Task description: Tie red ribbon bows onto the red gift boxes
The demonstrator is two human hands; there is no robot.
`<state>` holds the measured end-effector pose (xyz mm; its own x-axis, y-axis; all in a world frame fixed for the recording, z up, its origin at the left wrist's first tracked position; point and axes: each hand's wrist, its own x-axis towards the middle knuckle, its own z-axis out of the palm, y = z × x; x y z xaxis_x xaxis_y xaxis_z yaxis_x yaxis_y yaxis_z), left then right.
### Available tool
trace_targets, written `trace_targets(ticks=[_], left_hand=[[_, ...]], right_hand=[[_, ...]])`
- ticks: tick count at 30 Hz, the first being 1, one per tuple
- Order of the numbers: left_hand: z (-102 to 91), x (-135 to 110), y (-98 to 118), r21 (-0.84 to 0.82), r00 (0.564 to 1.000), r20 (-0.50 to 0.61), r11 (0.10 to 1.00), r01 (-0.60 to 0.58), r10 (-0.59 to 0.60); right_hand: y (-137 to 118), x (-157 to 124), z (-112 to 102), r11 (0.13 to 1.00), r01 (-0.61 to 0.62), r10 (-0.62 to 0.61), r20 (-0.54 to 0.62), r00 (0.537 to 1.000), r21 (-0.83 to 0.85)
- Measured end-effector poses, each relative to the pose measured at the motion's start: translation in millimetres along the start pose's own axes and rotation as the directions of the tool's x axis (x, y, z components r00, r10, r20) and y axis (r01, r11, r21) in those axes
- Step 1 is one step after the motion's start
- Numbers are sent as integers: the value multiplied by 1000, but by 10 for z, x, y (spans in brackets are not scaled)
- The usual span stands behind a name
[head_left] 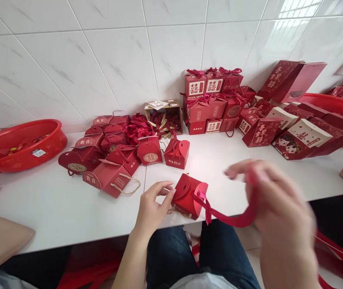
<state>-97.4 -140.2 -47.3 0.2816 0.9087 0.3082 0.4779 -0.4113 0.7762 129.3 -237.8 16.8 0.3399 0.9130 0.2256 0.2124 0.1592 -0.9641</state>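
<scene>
A small red gift box (pixel 188 195) lies near the front edge of the white table. My left hand (pixel 156 202) rests against its left side, thumb and fingers curved and touching the box. From a hole in the box's flap runs a dark red ribbon (pixel 228 218), which stretches right to my raised right hand (pixel 275 200). That hand is smeared by motion, with the ribbon caught in its fingers. Some twisted cord (pixel 175 209) shows under the box's lower left edge. Just beyond stand two more red boxes, one (pixel 176 153) with a cord on top.
Several red boxes with cord handles (pixel 108 176) crowd the left middle. Behind them are loose ribbons (pixel 139 128) and a cardboard box (pixel 179 108). Ribboned boxes (pixel 210 108) are stacked at the wall, with larger boxes (pixel 303 136) right. A red basket (pixel 53 132) stands left. Other people's arms (pixel 5 233) flank me.
</scene>
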Motion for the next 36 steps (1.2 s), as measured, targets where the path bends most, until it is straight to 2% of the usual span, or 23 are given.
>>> trace_targets(ticks=[1,2,4,6,8,11,13,19,24,26,30,33,36], left_hand=[[10,-7,3,-10,1000,-6,1000,4,-4],[16,-14,11,-9,1000,5,1000,-12,12],[28,-28,30,9,996,54,997,-77,76],[49,-41,36,8,992,62,994,-111,110],[78,-52,19,-37,998,-10,998,-59,58],[112,-69,-28,-161,986,-130,984,81,-102],[120,-82,-45,-229,975,-144,964,135,-170],[120,-132,-18,-286,971,-112,943,173,-212],[128,-201,5,-311,974,-82,934,175,-210],[127,-211,24,-373,969,-62,906,200,-239],[124,-128,73,-520,929,3,793,318,-370],[137,6,83,-461,926,142,804,375,-351],[97,113,-12,-278,944,164,905,323,-286]], right_hand=[[-18,172,157,996,-78,73,118,990,45],[-19,308,289,992,-102,88,182,979,73],[36,457,459,982,-145,111,260,959,118],[137,476,524,983,-151,115,295,949,105],[237,447,541,992,-119,101,334,937,34],[331,430,580,990,-66,111,414,903,-121],[350,446,635,975,-61,156,460,874,-214],[308,492,802,909,9,215,489,845,-416],[320,509,838,896,22,215,478,852,-443],[326,514,837,902,39,199,493,847,-430],[298,516,848,904,84,172,537,826,-418],[280,513,876,910,91,158,543,824,-404],[325,500,844,957,91,54,475,878,-277]])
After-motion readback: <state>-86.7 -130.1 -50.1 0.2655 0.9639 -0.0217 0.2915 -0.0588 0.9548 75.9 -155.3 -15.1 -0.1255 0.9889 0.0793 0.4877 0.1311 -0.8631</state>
